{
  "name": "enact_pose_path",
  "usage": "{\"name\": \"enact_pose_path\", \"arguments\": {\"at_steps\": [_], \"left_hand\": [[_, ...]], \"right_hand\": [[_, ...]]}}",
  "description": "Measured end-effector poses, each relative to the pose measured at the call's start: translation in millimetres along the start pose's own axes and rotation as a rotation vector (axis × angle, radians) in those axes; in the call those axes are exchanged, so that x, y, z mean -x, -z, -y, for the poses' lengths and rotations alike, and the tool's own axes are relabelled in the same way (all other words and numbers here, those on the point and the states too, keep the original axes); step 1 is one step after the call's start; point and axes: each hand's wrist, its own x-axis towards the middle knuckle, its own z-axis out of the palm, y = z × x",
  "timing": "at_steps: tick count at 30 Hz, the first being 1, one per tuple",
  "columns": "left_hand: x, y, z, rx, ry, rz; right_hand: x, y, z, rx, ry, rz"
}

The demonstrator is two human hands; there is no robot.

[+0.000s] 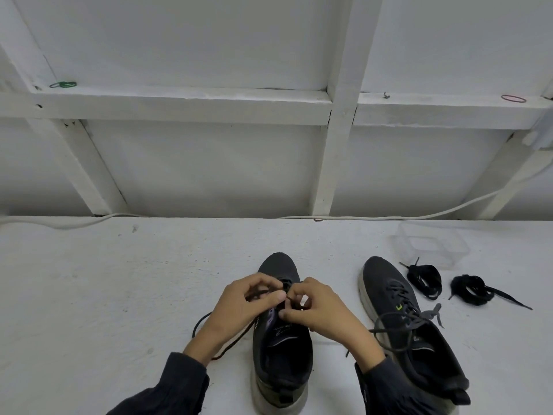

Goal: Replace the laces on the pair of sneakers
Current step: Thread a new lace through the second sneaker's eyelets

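Pinching lace (pixel 227 346) over sneaker (pixel 281 354) with left hand (pixel 248 301) and right hand (pixel 314 310), likely to work eyelets; keeping spare laces (pixel 425 280) right of it.

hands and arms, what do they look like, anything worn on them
Long dark fabric sleeves, left sleeve and right sleeve, end at the wrists. The left hand and right hand are bare: no gloves, rings or watch show.

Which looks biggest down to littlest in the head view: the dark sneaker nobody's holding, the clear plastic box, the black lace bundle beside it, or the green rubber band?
1. dark sneaker
2. clear plastic box
3. black lace bundle
4. green rubber band; it's farther back, so real size unsure
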Motion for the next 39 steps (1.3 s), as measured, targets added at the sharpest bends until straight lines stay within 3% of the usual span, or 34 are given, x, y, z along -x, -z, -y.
{"name": "enact_pose_path", "arguments": {"at_steps": [3,8,17,24,39], "left_hand": [[2.7,4.6,3.8,0.091,-0.006,-0.017],[7.7,14.5,19.6,-0.032,-0.006,-0.050],[9.6,9.5,31.0,-0.117,0.001,-0.123],[11.1,11.7,28.9,-0.161,-0.026,-0.063],[10.7,14.8,21.5,-0.329,-0.061,-0.085]], "right_hand": [[-1.0,-8.5,0.9,0.090,-0.020,-0.094],[-2.9,-23.0,2.1,0.301,-0.032,-0.146],[-1.2,-26.4,-3.0,-0.060,-0.082,-0.133],[-1.0,-28.5,-4.9,-0.251,-0.087,-0.151],[-3.9,-33.2,-9.4,-0.296,-0.080,-0.173]]}}
